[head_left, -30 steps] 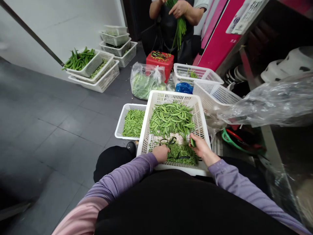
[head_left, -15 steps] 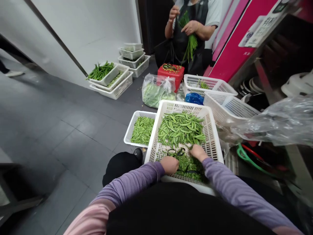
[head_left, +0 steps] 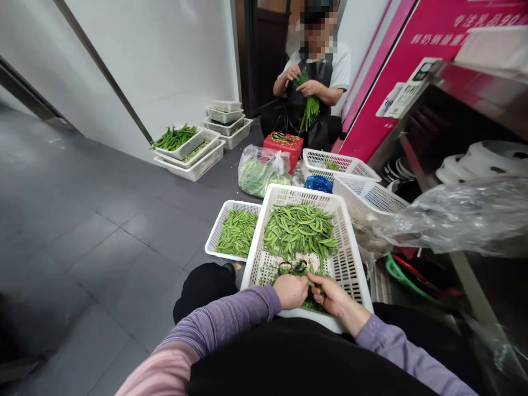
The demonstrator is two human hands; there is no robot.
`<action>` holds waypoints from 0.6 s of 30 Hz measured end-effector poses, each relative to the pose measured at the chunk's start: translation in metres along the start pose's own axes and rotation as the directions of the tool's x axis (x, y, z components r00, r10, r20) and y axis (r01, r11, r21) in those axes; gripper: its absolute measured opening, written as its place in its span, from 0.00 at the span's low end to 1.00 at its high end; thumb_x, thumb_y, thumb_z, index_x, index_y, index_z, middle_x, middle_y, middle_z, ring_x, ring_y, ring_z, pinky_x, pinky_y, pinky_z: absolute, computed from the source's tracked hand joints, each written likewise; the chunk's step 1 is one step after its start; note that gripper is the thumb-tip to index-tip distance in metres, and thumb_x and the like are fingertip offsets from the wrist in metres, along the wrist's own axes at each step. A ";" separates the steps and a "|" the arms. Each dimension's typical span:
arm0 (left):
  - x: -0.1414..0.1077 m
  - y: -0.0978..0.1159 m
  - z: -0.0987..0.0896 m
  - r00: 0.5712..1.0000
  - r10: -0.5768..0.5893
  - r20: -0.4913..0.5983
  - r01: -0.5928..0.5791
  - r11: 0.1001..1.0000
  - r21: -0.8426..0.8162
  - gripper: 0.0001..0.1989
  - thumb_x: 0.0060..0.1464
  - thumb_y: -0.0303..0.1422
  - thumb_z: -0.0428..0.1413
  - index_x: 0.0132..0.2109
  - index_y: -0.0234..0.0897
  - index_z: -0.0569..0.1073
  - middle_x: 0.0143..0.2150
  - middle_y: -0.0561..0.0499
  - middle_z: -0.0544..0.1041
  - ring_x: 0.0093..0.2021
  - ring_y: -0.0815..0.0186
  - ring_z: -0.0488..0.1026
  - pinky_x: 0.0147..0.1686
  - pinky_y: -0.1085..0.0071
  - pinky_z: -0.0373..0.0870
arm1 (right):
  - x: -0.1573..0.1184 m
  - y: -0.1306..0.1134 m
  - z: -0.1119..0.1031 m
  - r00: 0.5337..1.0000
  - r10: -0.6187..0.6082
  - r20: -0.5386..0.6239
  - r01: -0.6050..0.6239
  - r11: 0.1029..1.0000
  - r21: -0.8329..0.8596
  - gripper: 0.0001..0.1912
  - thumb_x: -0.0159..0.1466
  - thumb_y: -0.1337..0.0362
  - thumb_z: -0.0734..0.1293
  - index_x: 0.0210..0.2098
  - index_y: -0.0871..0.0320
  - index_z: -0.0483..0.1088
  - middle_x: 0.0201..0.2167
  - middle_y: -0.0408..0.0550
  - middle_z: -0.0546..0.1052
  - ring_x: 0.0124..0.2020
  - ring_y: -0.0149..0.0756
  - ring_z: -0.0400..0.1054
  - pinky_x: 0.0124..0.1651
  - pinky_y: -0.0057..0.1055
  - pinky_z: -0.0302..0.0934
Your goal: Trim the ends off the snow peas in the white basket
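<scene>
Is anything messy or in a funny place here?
A bit messy: yellow and green scraps are scattered on top of the red box, and crumpled clear plastic bulges out untidily on the right. The pea pods in the big white basket don't look spilled.

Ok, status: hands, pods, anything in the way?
Left hand, right hand: nearly meeting over trimmings, grip unclear. Pods: heaped toward basket's far side. Scissors: just beyond left hand, possibly in the way.
</scene>
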State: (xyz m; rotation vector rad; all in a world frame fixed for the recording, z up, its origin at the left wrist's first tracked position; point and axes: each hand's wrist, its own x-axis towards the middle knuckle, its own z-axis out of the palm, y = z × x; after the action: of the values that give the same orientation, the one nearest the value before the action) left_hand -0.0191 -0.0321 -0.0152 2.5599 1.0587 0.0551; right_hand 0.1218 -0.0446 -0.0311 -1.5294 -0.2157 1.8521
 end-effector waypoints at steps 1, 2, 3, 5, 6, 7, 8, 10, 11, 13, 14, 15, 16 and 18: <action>-0.001 -0.001 -0.001 1.000 0.016 -0.006 -0.016 1.000 0.012 0.13 0.55 0.33 0.40 0.36 0.33 0.67 0.31 0.45 0.74 0.29 0.63 0.72 0.29 0.68 0.68 | -0.001 0.001 0.001 1.000 -0.023 -0.008 0.023 0.999 -0.025 0.12 0.53 0.67 0.66 0.22 0.59 0.55 0.12 0.34 0.57 0.10 0.18 0.48 0.11 0.17 0.39; -0.003 -0.001 -0.002 0.999 0.032 -0.005 -0.032 0.999 0.023 0.13 0.54 0.33 0.41 0.36 0.33 0.67 0.31 0.45 0.74 0.29 0.63 0.72 0.29 0.68 0.67 | -0.002 0.002 0.003 0.999 -0.041 -0.015 0.040 0.998 -0.053 0.14 0.53 0.67 0.67 0.22 0.59 0.55 0.12 0.33 0.57 0.10 0.18 0.48 0.11 0.17 0.39; -0.005 -0.001 -0.002 0.999 0.042 0.000 -0.042 0.999 0.033 0.13 0.53 0.34 0.42 0.35 0.33 0.68 0.30 0.45 0.74 0.28 0.63 0.72 0.28 0.69 0.67 | -0.004 0.004 0.004 0.998 -0.054 -0.020 0.053 0.995 -0.079 0.15 0.52 0.67 0.68 0.22 0.58 0.54 0.12 0.33 0.56 0.10 0.18 0.48 0.11 0.17 0.39; -0.009 0.000 -0.004 0.999 0.045 0.014 -0.045 0.998 0.040 0.12 0.50 0.34 0.44 0.33 0.33 0.70 0.28 0.45 0.75 0.27 0.63 0.72 0.27 0.69 0.66 | -0.008 0.007 0.006 0.998 -0.060 -0.020 0.057 0.991 -0.118 0.16 0.50 0.67 0.69 0.23 0.58 0.53 0.12 0.32 0.56 0.10 0.19 0.48 0.11 0.17 0.38; -0.010 0.001 -0.004 0.999 0.042 0.018 -0.042 0.999 0.030 0.12 0.49 0.34 0.45 0.32 0.34 0.71 0.28 0.46 0.75 0.27 0.63 0.72 0.27 0.70 0.66 | -0.010 0.008 0.006 0.999 -0.045 -0.007 0.044 0.991 -0.130 0.16 0.50 0.67 0.69 0.23 0.57 0.53 0.12 0.31 0.56 0.10 0.18 0.48 0.12 0.17 0.38; -0.012 0.002 -0.004 0.999 0.042 0.018 -0.043 0.999 0.011 0.12 0.48 0.34 0.46 0.31 0.35 0.71 0.27 0.47 0.75 0.27 0.63 0.72 0.27 0.71 0.66 | -0.013 0.008 0.005 1.000 -0.011 0.017 0.013 0.990 -0.140 0.16 0.49 0.68 0.69 0.24 0.57 0.53 0.12 0.31 0.56 0.10 0.18 0.48 0.12 0.16 0.38; -0.014 0.003 -0.005 0.998 0.054 0.019 -0.054 0.998 -0.018 0.12 0.47 0.35 0.46 0.31 0.36 0.72 0.26 0.49 0.75 0.27 0.64 0.71 0.27 0.72 0.65 | -0.017 0.007 0.003 0.998 0.037 0.050 -0.029 0.989 -0.148 0.16 0.49 0.68 0.69 0.24 0.57 0.53 0.12 0.31 0.56 0.10 0.18 0.48 0.12 0.17 0.38; -0.014 0.004 -0.005 0.996 0.091 0.022 -0.089 0.993 -0.083 0.11 0.46 0.35 0.47 0.30 0.39 0.73 0.25 0.51 0.75 0.27 0.66 0.71 0.28 0.74 0.65 | -0.024 0.006 -0.003 0.983 0.130 0.132 -0.109 0.982 -0.154 0.16 0.48 0.69 0.69 0.25 0.57 0.54 0.13 0.32 0.56 0.11 0.18 0.47 0.13 0.17 0.37; -0.013 0.002 -0.005 0.996 0.091 0.024 -0.088 0.991 -0.102 0.11 0.46 0.36 0.47 0.29 0.39 0.73 0.25 0.52 0.75 0.28 0.67 0.71 0.28 0.74 0.65 | -0.028 0.005 -0.007 0.971 0.160 0.179 -0.133 0.979 -0.152 0.16 0.48 0.69 0.69 0.25 0.58 0.55 0.13 0.32 0.57 0.11 0.17 0.46 0.13 0.17 0.36; -0.008 -0.006 -0.006 0.999 0.005 0.035 -0.002 0.996 -0.092 0.12 0.47 0.36 0.47 0.30 0.38 0.74 0.26 0.50 0.75 0.29 0.65 0.71 0.30 0.73 0.65 | -0.036 0.003 -0.015 0.949 0.178 0.261 -0.144 0.979 -0.145 0.15 0.48 0.69 0.69 0.26 0.58 0.56 0.15 0.34 0.59 0.11 0.16 0.45 0.14 0.17 0.35; -0.005 -0.012 -0.008 0.995 -0.082 0.051 0.085 0.994 -0.069 0.13 0.47 0.36 0.47 0.31 0.37 0.74 0.27 0.48 0.75 0.30 0.64 0.71 0.30 0.72 0.65 | -0.040 0.002 -0.019 0.941 0.179 0.286 -0.143 0.979 -0.144 0.15 0.48 0.68 0.69 0.27 0.59 0.56 0.17 0.35 0.61 0.12 0.16 0.45 0.14 0.17 0.35; -0.001 -0.020 -0.010 0.980 -0.184 0.075 0.187 0.981 -0.045 0.14 0.48 0.36 0.46 0.32 0.35 0.74 0.28 0.46 0.75 0.31 0.62 0.72 0.31 0.70 0.66 | -0.043 0.002 -0.023 0.938 0.180 0.298 -0.141 0.979 -0.149 0.15 0.49 0.67 0.69 0.27 0.58 0.56 0.18 0.36 0.62 0.12 0.15 0.44 0.14 0.16 0.34; 0.003 -0.027 -0.013 0.953 -0.285 0.107 0.289 0.957 -0.022 0.14 0.49 0.35 0.45 0.33 0.34 0.74 0.30 0.44 0.75 0.33 0.60 0.72 0.31 0.69 0.66 | -0.046 0.001 -0.026 0.938 0.179 0.297 -0.136 0.978 -0.158 0.15 0.49 0.66 0.69 0.27 0.58 0.56 0.19 0.37 0.63 0.12 0.15 0.44 0.14 0.17 0.33; 0.009 -0.039 -0.018 0.886 -0.427 0.180 0.432 0.902 0.013 0.15 0.50 0.33 0.44 0.35 0.31 0.73 0.33 0.41 0.74 0.35 0.58 0.72 0.33 0.66 0.67 | -0.050 0.000 -0.033 0.947 0.166 0.276 -0.116 0.975 -0.188 0.15 0.49 0.65 0.69 0.27 0.58 0.55 0.20 0.37 0.64 0.12 0.15 0.44 0.14 0.17 0.32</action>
State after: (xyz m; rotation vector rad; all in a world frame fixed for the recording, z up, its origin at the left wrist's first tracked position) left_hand -0.0428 0.0052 -0.0131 2.1953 1.5104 -0.2693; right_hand 0.1540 -0.0848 -0.0007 -1.4080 -0.4193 2.2221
